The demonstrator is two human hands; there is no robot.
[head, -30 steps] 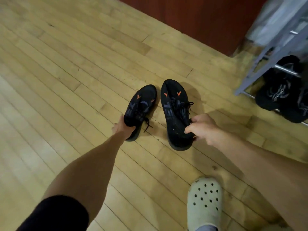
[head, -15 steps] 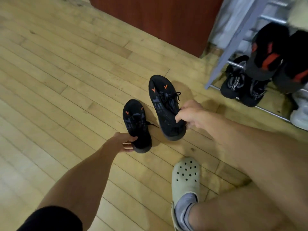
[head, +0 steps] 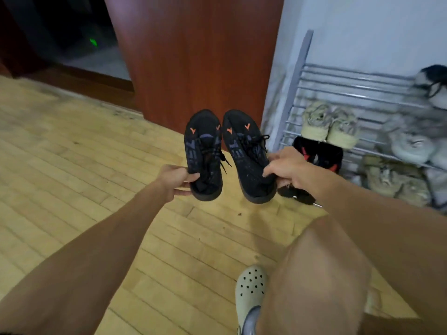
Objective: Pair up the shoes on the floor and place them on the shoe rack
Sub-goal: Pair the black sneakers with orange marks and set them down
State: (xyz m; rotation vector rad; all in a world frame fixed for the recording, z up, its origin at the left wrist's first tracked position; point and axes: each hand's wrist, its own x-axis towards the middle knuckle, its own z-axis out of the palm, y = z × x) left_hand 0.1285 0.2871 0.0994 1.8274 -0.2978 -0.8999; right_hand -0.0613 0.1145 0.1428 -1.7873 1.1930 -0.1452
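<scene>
Two black sneakers with orange marks hang side by side above the wooden floor, toes pointing away from me. My left hand [head: 175,178] grips the heel of the left black sneaker [head: 202,151]. My right hand [head: 286,166] grips the heel of the right black sneaker [head: 245,153]. The grey metal shoe rack [head: 346,87] stands just right of the shoes, against the white wall. Its shelves hold a beige pair [head: 329,124], a black and red pair [head: 316,153] and several pale shoes further right.
A reddish-brown wooden door panel [head: 198,56] stands behind the held shoes. A dark doorway opens at the far left. My foot in a pale clog [head: 250,288] rests on the floor near my bent knee. Bare wooden floor [head: 84,165] spreads to the left.
Both sneakers have been lifted off the floor and brought together side by side. My view has swung up and right, so the shoe rack's shelves and the door now show.
</scene>
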